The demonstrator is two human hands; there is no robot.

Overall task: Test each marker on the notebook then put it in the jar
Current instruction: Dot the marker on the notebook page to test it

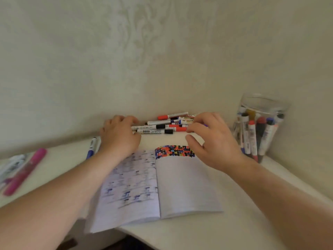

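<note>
Both hands are out over the pile of markers [163, 123] lying against the wall at the back of the table [234, 222]. The left hand [119, 136] sits palm down at the pile's left end, fingers curled onto the butt ends of the nearest markers; whether it has actually closed on one I cannot tell. The right hand [210, 139] hovers at the pile's right end with thumb and forefinger drawn close together, seemingly pinching at a marker's end, though the fingers hide the contact (there's a hint of purple just past them).

On progress, I'd judge we're well into it. The jar [259, 127], standing upright at the right near the wall, already holds a good handful of markers on end, and the open notebook [189, 186] carries a dense band of coloured test dabs [174, 151] across the top of its right page. Still to go: roughly half a dozen or more markers in the pile, so a fair stretch remains.

The pile lies with long axes running left to right, roughly parallel to the wall. The front marker [155, 131] has its black cap towards the right; the rearmost one shows its red cap to the left, so directions are mixed.

Off to the left, a blue-capped marker [91, 147] and a pink marker [25, 171] lie apart from the pile.
</note>
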